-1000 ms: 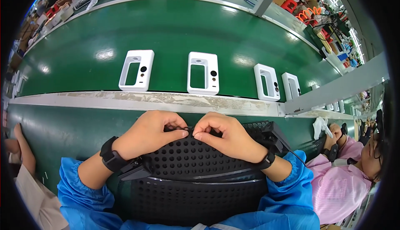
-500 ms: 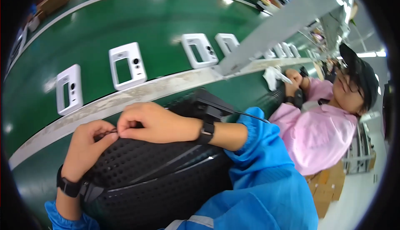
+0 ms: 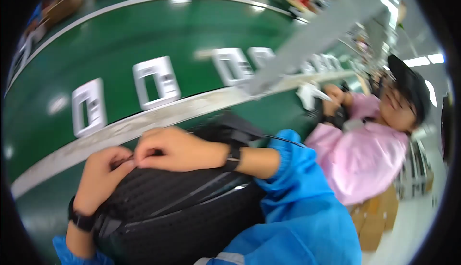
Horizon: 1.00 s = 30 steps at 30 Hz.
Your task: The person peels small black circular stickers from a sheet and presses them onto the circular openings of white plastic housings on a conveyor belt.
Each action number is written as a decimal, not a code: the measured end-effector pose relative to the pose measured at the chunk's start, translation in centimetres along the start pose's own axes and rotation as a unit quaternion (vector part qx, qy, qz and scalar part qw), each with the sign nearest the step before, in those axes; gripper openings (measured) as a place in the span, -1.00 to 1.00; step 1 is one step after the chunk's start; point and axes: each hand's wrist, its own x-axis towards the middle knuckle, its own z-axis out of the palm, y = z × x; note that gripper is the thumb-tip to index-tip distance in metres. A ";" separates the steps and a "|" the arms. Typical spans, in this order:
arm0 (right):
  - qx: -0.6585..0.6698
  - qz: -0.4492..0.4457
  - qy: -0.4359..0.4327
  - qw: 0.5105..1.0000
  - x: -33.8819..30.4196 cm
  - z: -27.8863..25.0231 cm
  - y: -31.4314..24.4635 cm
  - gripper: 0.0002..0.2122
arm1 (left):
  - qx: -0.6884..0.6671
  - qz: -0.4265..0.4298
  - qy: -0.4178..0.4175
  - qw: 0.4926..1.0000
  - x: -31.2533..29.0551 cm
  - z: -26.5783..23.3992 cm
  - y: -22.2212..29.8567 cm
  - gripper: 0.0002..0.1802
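My left hand point(image 3: 103, 176) and my right hand point(image 3: 177, 149) meet fingertip to fingertip, both closed in a pinch. Whatever sits between the fingertips is dark, small and blurred, so I cannot make it out. Just below them lies a large black tray point(image 3: 158, 193) with a dimpled surface, close in front of my body. Black straps circle both my wrists, and a dark device point(image 3: 237, 128) with a cable is by the right one.
Beyond a pale rail point(image 3: 192, 100), a green conveyor belt point(image 3: 115, 34) carries several white rectangular housings point(image 3: 156, 82) with cut-out windows. A grey post point(image 3: 312, 34) slants across the right. Beside me a person in pink point(image 3: 360, 154) handles a white cloth point(image 3: 309, 94); cardboard boxes point(image 3: 374, 219) stand behind.
The white housings appear shifted slightly right and down, and the picture is more blurred. My two hands keep the same pinch, fingertips together.
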 end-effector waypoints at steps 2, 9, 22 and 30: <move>-0.020 0.015 0.002 1.000 -0.4 0.0 -0.5 -0.93 | 0.018 0.027 -0.014 0.999 0.1 -0.1 0.5 -0.89; -0.035 0.076 -0.022 0.996 -0.8 0.4 -3.4 -0.95 | -0.004 0.032 -0.010 0.999 -1.2 0.0 -0.2 -0.84; 0.065 0.203 0.022 0.977 -0.5 -0.4 -4.2 -0.93 | 0.043 0.074 -0.010 0.996 -1.0 0.8 -0.4 -0.83; 0.053 0.193 0.013 0.980 -0.6 0.5 -2.4 -0.93 | -0.029 0.018 -0.034 0.999 -0.5 0.5 -0.6 -0.87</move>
